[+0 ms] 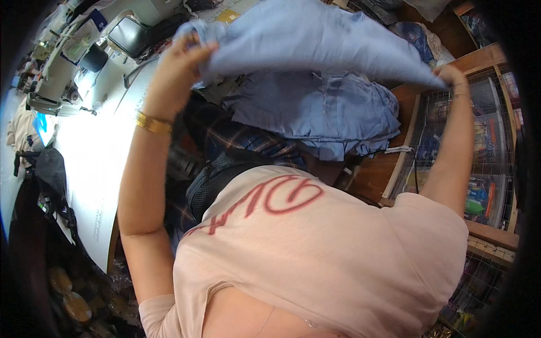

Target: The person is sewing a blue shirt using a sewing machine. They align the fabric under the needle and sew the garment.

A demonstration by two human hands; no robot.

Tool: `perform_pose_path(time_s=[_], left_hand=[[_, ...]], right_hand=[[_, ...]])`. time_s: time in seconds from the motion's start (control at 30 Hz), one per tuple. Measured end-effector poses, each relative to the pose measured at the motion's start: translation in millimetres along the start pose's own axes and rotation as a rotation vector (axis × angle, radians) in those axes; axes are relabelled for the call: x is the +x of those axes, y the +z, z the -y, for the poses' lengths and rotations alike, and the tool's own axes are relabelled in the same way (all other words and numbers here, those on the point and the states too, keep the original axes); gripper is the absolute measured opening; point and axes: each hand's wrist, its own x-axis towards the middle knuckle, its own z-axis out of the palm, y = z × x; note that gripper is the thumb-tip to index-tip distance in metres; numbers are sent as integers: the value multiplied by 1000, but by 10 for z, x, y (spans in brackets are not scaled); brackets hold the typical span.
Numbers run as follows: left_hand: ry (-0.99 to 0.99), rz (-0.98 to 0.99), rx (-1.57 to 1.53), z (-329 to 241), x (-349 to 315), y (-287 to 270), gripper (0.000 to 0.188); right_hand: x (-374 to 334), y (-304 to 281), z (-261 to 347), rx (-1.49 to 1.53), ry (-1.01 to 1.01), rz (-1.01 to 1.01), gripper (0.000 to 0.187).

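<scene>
A light blue piece of fabric (315, 39), perhaps a garment, is stretched between my raised hands and blurred by motion. My left hand (189, 59) grips its left end, fingers curled into the cloth. At the far right, my right hand (452, 75) is closed on the opposite corner. Below the lifted cloth lies a heap of light blue garments (321, 110) with seams and folds showing. The raised fabric hides the far part of this heap.
A white sewing machine (70, 73) stands on a white table (90, 186) to my left. On my right is a wood-framed wire mesh rack (473, 135) with plastic boxes behind it. Dark plaid cloth (239, 135) covers my lap.
</scene>
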Motion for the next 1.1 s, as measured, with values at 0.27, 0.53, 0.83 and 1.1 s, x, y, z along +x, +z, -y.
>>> perform_pose_path(time_s=[0.27, 0.53, 0.83, 1.1], left_hand=[[-241, 213, 567, 1811, -545, 122, 25], [-112, 574, 819, 1630, -543, 76, 29], [-277, 668, 622, 877, -834, -62, 42], [-166, 193, 424, 221, -1354, -221, 35]], right_hand=[[311, 2141, 758, -37, 489, -54, 33], [125, 1954, 1256, -493, 226, -42, 38], [1414, 2496, 1502, 216, -35, -580, 40], [1828, 2531, 1665, 836, 89, -468, 41]])
